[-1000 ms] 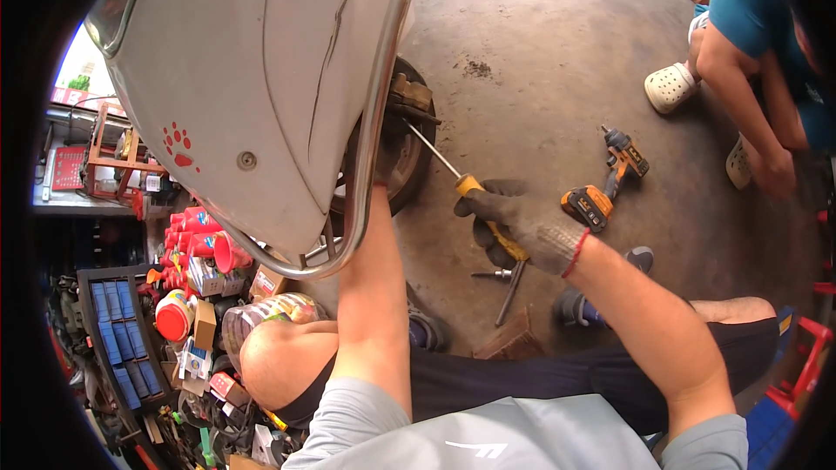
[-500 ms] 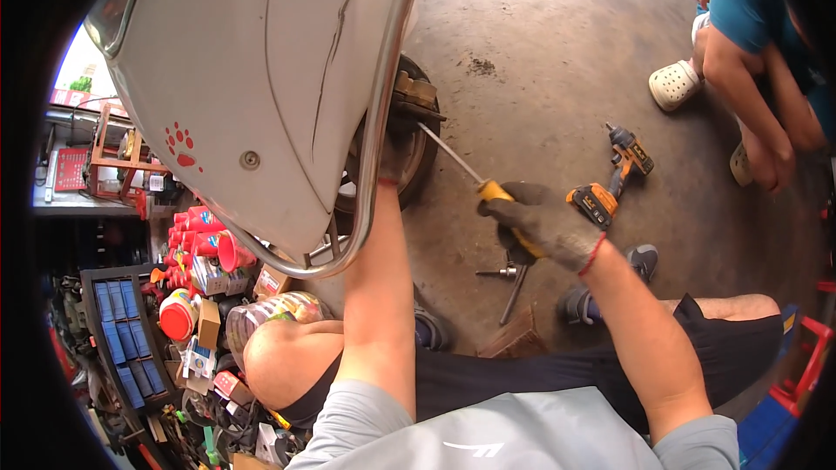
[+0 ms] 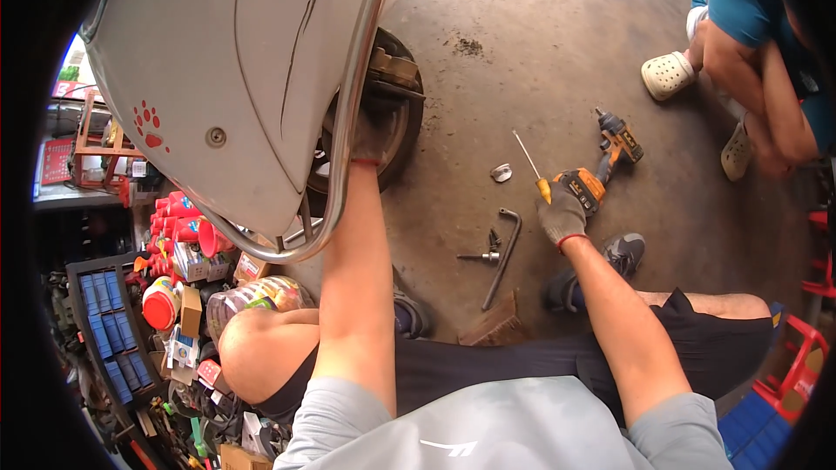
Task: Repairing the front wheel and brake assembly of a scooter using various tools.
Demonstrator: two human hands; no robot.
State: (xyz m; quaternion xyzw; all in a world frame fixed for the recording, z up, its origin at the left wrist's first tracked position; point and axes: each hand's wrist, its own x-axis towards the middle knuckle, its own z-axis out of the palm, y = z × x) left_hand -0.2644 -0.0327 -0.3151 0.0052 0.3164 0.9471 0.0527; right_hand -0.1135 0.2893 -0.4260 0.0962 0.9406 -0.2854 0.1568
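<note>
A white vehicle body panel (image 3: 196,61) with a bent chrome bar (image 3: 355,96) fills the upper left. Behind that bar is a wheel (image 3: 409,135) with a brake caliper (image 3: 394,66) at its upper side. My left hand (image 3: 370,135), in a dark glove with a red cuff, reaches in against the wheel below the caliper; its fingers are hidden. Low over the floor, my gloved right hand (image 3: 562,216) grips the yellow handle of a screwdriver (image 3: 544,187), its shaft slanting up and left. Right beside this hand lies an orange and black cordless impact driver (image 3: 610,161).
On the floor lie a bent wrench bar (image 3: 503,261), a socket piece (image 3: 479,257), a small metal part (image 3: 501,173) and a brush (image 3: 490,320). Another person (image 3: 749,52) crouches at the right. Red funnels (image 3: 183,226) and blue boxes (image 3: 113,318) crowd the left side.
My right hand has drawn the screwdriver away from the caliper and lowered it rightward beside the impact driver. My left hand stays at the wheel. The view has shifted slightly.
</note>
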